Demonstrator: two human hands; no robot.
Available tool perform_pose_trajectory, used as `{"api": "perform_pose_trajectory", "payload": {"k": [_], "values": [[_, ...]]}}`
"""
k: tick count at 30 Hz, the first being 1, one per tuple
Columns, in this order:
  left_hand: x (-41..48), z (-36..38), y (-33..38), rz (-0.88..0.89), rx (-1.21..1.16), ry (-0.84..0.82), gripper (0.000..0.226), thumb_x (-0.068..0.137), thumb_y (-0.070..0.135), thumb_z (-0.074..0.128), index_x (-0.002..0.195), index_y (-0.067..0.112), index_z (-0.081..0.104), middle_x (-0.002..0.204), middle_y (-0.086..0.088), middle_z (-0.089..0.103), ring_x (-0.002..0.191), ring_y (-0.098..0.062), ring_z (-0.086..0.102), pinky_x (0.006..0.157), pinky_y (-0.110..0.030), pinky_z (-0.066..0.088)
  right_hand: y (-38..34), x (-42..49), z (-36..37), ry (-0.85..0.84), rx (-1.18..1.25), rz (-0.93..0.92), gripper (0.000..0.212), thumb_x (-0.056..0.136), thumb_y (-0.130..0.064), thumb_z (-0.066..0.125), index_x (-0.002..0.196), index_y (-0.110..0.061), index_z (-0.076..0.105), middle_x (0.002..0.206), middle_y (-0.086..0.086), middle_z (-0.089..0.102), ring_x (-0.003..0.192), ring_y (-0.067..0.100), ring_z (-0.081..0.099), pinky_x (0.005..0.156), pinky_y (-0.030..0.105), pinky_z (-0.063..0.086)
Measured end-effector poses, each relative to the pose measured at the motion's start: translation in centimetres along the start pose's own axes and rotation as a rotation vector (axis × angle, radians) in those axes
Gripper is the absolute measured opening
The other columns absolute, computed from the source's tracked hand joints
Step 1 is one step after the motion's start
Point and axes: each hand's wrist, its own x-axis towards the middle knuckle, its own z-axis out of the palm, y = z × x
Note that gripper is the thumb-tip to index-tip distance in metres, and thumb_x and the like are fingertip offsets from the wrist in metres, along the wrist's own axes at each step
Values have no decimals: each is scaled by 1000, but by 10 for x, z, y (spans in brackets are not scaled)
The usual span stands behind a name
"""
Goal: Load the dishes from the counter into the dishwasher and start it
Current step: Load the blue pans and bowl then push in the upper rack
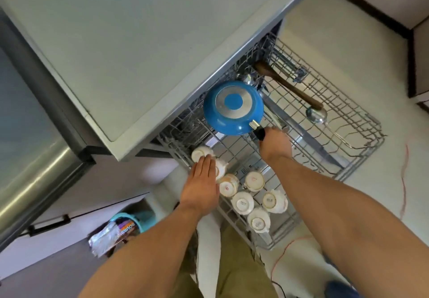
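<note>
A blue frying pan (233, 107) lies upside down over the pulled-out dishwasher rack (362, 156), close under the counter edge. My right hand (275, 144) is closed around the pan's black handle. My left hand (202, 184) lies flat, fingers together, on top of an upturned white cup (221, 170) at the rack's left edge. Several more white cups (242, 202) stand upside down in the near part of the rack. A wooden spoon (287, 84) and a metal ladle (316, 114) lie in the far right part.
The grey counter (130, 49) overhangs the dishwasher. A steel appliance (30, 158) stands at the left. A teal bin (130, 222) with wrappers sits on the floor beside my legs. A red cable (405, 181) runs over the light floor at the right.
</note>
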Motion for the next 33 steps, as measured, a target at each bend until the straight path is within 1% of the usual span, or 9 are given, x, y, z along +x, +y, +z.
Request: {"api": "perform_pose_trajectory", "payload": {"k": [6, 10, 16, 20, 22, 25, 27, 30, 33], "values": [[4, 9, -13, -11, -4, 16, 73, 104, 35, 35, 159, 6, -4, 168, -14, -6, 155, -28, -7, 122, -39, -4, 1, 16, 17, 13, -11, -18, 26, 93, -22, 64, 116, -12, 59, 113, 10, 56, 97, 31, 60, 77, 48, 58], [3, 8, -12, -9, -37, 15, 73, 105, 36, 35, 159, 6, -4, 168, -13, -7, 155, -28, -8, 126, -42, -1, 8, 13, 18, 1, -9, 17, 30, 96, -35, 62, 114, -12, 58, 110, 10, 58, 94, 30, 60, 74, 43, 56], [-9, -6, -18, 22, -61, 44, 71, 104, 37, 33, 159, 5, 0, 168, -14, -4, 155, -28, -6, 126, -43, 4, -5, -9, 6, -9, 48, 40, 28, 96, -17, 57, 123, -11, 58, 119, 13, 58, 103, 31, 60, 82, 47, 56], [-30, -25, -28, 51, -41, 92, 70, 104, 37, 31, 159, 5, 0, 168, -15, -1, 155, -29, -3, 126, -43, 4, -26, -48, -3, 111, 339, -95, 31, 101, -25, 51, 129, -12, 59, 123, 8, 59, 112, 27, 58, 91, 42, 53], [-41, -41, -32, 97, -35, 132, 71, 103, 36, 32, 159, 4, 2, 168, -15, 2, 155, -29, -1, 126, -46, 7, -39, -77, -7, 169, 429, -156, 34, 103, -27, 47, 132, -14, 59, 125, 6, 61, 116, 25, 57, 95, 41, 52], [-56, -67, -40, 183, -63, 231, 71, 100, 32, 39, 158, 3, 10, 166, -16, 11, 154, -30, 7, 125, -47, 15, -63, -122, -14, 256, 475, -155, 34, 105, -31, 43, 132, -17, 56, 128, 2, 60, 117, 20, 54, 96, 40, 49], [-67, -83, -48, 248, -102, 290, 68, 101, 30, 39, 158, 4, 13, 166, -15, 15, 154, -28, 9, 125, -44, 16, -82, -150, -19, 344, 492, -152, 29, 105, -31, 41, 127, -19, 56, 125, 0, 59, 114, 18, 53, 94, 42, 50], [-84, -105, -68, 329, -106, 391, 68, 102, 29, 39, 159, 5, 10, 167, -12, 11, 155, -24, 4, 126, -40, 11, -112, -182, -26, 476, 481, -179, 20, 104, -26, 43, 115, -16, 57, 113, 0, 59, 105, 16, 51, 90, 41, 50], [-102, -124, -99, 318, -110, 482, 70, 102, 29, 40, 159, 6, 7, 168, -9, 7, 155, -23, 2, 126, -40, 10, -150, -204, -36, 585, 439, -267, 12, 103, -21, 46, 105, -14, 55, 102, -3, 53, 94, 14, 45, 83, 38, 48]]}}
